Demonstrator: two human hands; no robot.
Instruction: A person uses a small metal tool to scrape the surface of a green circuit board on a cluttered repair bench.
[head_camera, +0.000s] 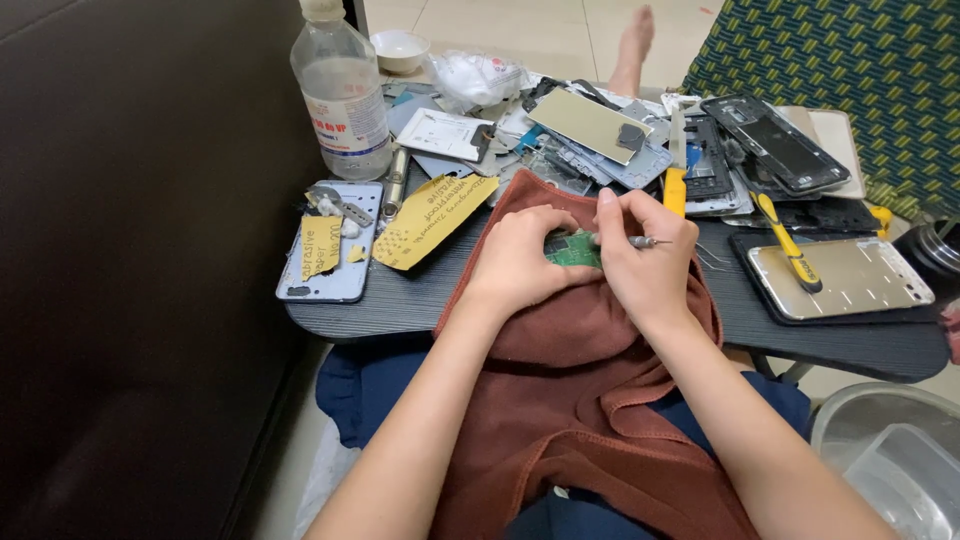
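Left hand (518, 258) is curled almost closed, fingers bent down onto a small green circuit board (572, 250) and pinning its left edge against the cloth. Right hand (648, 255) is also closed tight, thumb and fingers pinched round a thin metal tool (645, 241) whose shiny tip pokes out sideways to the right; the same hand rests on the board's right edge. The board sits between the two hands, mostly covered, only a flat green patch with tiny components showing.

Under the hands lies a rust-brown towel (575, 400), soft, matte, hemmed edge, draped off the table edge and down over the person's lap. The table (400, 305) is dark, wood-grain, rounded at the front.

Left of the hands: a yellow sandpaper sheet (432, 222), grainy, with handwriting, and a pale blue phone back cover (335, 250) holding a smaller yellow scrap and a few metal bits. A clear plastic bottle (342, 90) with a white label stands upright behind it.

Behind the hands is a heap of phone frames, flat metal plates and black casings (620, 140), overlapping. To the right, a gold phone back (838, 280), smooth and shiny, lies on a black tray with a yellow-handled pry tool (788, 245) across it. A second yellow tool (676, 190) sits just behind the right hand.
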